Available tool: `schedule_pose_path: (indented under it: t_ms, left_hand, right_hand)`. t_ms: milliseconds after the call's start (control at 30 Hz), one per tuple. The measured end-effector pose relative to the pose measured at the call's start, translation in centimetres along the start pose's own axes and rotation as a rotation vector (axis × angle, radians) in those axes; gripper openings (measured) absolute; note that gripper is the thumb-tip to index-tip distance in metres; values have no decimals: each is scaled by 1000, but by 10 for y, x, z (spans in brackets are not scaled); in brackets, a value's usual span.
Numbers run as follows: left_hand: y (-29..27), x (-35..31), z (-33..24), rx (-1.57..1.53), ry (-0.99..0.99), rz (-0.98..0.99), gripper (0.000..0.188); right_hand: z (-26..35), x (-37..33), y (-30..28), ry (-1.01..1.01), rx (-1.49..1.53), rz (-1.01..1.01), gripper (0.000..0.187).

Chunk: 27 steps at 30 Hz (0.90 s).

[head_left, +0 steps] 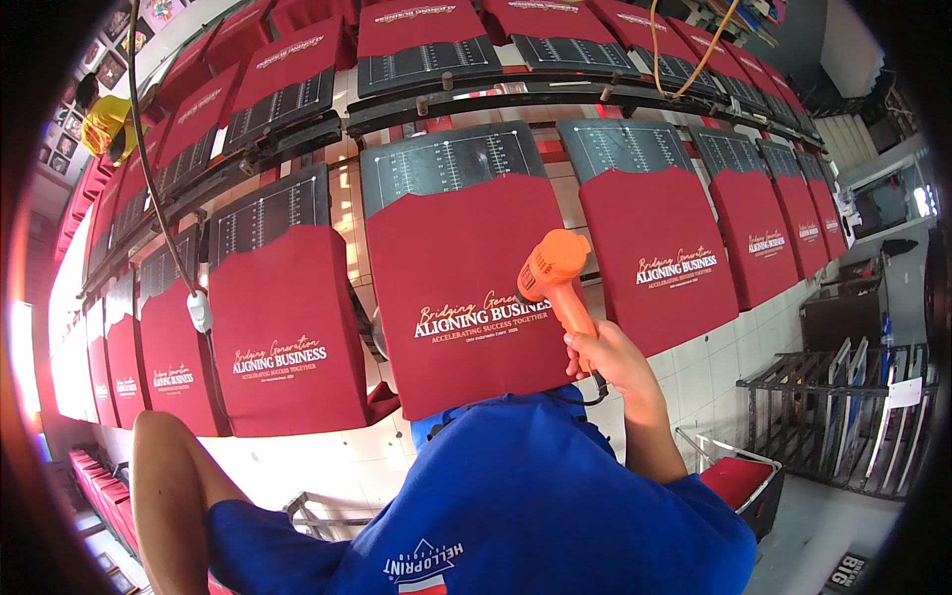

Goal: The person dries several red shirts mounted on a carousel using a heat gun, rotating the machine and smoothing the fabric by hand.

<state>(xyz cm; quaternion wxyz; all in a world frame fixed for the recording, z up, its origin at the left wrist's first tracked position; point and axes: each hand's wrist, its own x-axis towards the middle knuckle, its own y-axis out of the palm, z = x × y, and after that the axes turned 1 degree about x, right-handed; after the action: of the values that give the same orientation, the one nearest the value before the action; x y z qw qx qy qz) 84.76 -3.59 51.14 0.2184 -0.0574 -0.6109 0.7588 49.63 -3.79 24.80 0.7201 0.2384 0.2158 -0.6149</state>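
Observation:
My right hand (610,359) is closed round the handle of an orange hair dryer (557,260). The dryer's dark nozzle end points left, over the printed lettering on a dark red shirt (476,248). That shirt lies stretched over a black board (451,157) marked with white ruler lines, directly in front of me. A black cord hangs from the handle by my wrist. Bent at the elbow on the lower left, my left arm (169,476) runs down out of the picture, and its hand does not show.
Similar red shirts on boards flank this one, left (278,317) and right (659,253). Behind runs a dark metal rail (476,104) with another row. A cable with a white connector (199,312) hangs at left. A person in yellow (107,127) is far left; a metal rack (843,407) stands right.

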Motion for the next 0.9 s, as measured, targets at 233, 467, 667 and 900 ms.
schedule_pose_path:
  t_ms: [233,467,667,900]
  left_hand:
    - [-9,-9,-4,-374,75,-61,21]
    - [0,-21,0,-672,183,-138,21]
    - [116,20,20,-1254,158,-346,22]
    - [153,190,-24,-1162,99,-1164,16]
  right_hand:
    - [-14,-8,-6,-65,41,-134,24]
    - [-5,-5,12,-22,90,34,24]
    - [-11,-2,23,-52,44,1,23]
    - [-8,2,34,-15,8,-10,24]
